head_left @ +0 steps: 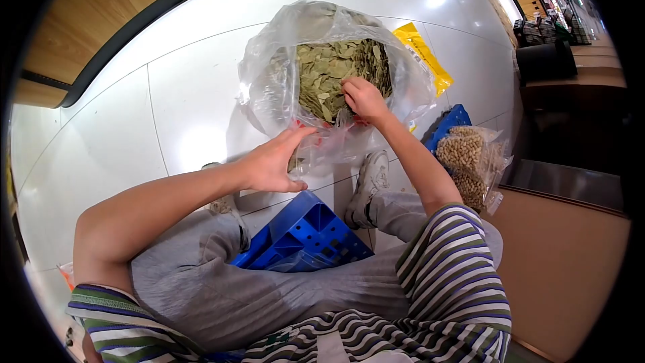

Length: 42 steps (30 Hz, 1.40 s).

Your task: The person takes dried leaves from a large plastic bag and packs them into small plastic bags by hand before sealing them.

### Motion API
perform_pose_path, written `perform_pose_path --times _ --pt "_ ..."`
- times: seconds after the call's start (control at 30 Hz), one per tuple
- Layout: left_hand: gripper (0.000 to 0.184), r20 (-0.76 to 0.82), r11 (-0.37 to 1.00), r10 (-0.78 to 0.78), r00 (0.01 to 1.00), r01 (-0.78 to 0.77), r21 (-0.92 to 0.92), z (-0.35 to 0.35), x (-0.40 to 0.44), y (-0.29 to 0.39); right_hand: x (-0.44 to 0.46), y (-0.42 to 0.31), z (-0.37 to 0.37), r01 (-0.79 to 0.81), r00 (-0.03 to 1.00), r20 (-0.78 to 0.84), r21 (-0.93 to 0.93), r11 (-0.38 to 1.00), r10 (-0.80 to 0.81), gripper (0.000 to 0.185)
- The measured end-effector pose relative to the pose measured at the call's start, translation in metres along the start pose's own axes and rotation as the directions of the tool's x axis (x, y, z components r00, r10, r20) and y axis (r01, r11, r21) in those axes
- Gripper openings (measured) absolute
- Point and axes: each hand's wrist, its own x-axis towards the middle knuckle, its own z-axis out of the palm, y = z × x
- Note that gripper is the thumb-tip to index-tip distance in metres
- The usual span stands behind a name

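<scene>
A large clear plastic bag (265,97) stands open on the floor, filled with dried green leaves (322,70). My right hand (365,99) reaches over the leaves at the bag's near right side, its fingers curled together; what they hold, if anything, is hidden. Just left of the bag's near edge, my left hand (272,161) has its thumb and fingers spread around a small clear bag that hangs beside the palm. Whether the fingers touch that plastic is hard to tell.
Between my shoes lies a blue plastic crate (309,235). A yellow packet (424,57) is right of the leaf bag. Bags of light brown pods (462,151) rest by a blue piece (451,121) at the right. Wooden cabinets (114,17) line the upper left; a brown box (557,262) stands lower right.
</scene>
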Motion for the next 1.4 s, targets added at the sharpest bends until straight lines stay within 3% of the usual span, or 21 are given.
perform_pose_path --times 0.13,0.23,0.33,0.53,0.73,0.93,1.13,1.27,1.4 --pt "0.104 -0.011 1.000 0.007 1.000 -0.007 -0.001 0.000 0.000 0.001 -0.002 -0.006 -0.002 0.011 0.999 -0.040 -0.021 1.000 -0.012 0.011" --pt "0.104 -0.011 1.000 0.003 1.000 -0.003 0.005 0.000 0.001 0.000 -0.004 -0.011 -0.004 -0.137 0.986 -0.104 -0.025 0.990 0.134 0.011" --pt "0.104 -0.016 1.000 0.002 1.000 -0.001 0.016 0.001 0.000 -0.002 -0.009 -0.007 -0.007 -0.002 1.000 -0.001 -0.056 0.998 0.002 0.010" --pt "0.105 -0.006 1.000 0.006 1.000 -0.006 -0.008 0.000 0.001 0.004 -0.016 -0.011 0.003 0.005 0.999 0.040 -0.074 0.997 -0.002 0.012" --pt "0.106 -0.025 1.000 0.012 1.000 -0.012 0.021 0.003 -0.001 -0.001 -0.012 -0.015 0.007 -0.091 0.974 0.210 0.049 0.995 0.079 0.014" --pt "0.106 -0.018 1.000 0.017 1.000 -0.017 0.005 0.002 0.000 -0.003 -0.006 -0.011 -0.003 -0.267 0.850 0.488 0.069 0.961 0.201 0.011" --pt "0.105 -0.014 1.000 0.025 1.000 -0.025 0.005 0.006 0.000 -0.002 -0.010 -0.006 0.000 -0.216 0.889 0.436 0.137 0.967 0.137 0.013" --pt "0.105 -0.049 0.999 0.040 0.998 -0.039 0.030 0.008 -0.001 -0.005 -0.006 -0.009 -0.004 -0.250 0.865 0.461 0.055 0.967 0.197 0.011" --pt "0.104 -0.041 1.000 0.015 0.999 -0.014 0.020 0.008 -0.001 -0.004 -0.008 -0.015 -0.006 -0.334 0.889 0.369 0.118 0.935 0.271 0.018"
